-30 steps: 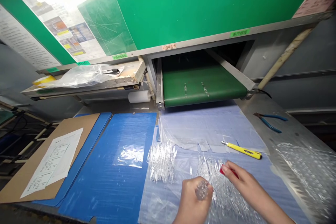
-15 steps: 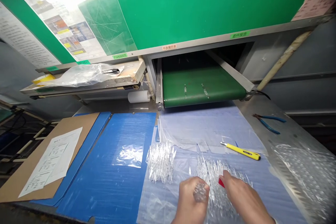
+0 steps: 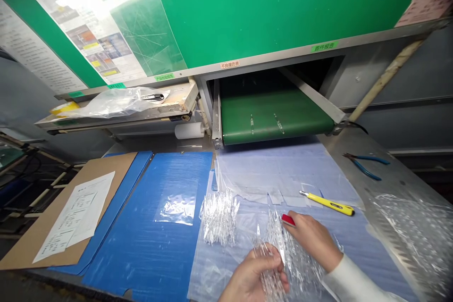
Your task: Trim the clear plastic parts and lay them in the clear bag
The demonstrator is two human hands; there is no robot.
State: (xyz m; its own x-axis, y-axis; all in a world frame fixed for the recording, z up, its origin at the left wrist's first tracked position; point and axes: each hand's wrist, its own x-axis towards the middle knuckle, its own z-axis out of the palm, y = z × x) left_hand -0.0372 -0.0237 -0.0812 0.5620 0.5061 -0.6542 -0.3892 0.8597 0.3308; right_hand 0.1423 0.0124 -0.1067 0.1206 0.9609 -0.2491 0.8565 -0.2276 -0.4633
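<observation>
If plastic, spiky strips (image 3: 272, 250) between hands (image 3: 311, 238)

The spiky strips (image 3: 272, 264) were glossy clear plastic, and the bubble wrap (image 3: 406, 236) at right was shiny plastic film. The blue corrugated board (image 3: 141, 250) looked smooth, the cardboard (image 3: 38, 240) left of it matt and slightly rough, the paper sheet (image 3: 76, 217) on it matt. The far conveyor belt (image 3: 276, 120) was matt green rubber, the table edge (image 3: 399, 174) scuffed steel, the near sleeve (image 3: 348, 281) soft white cloth.
</observation>
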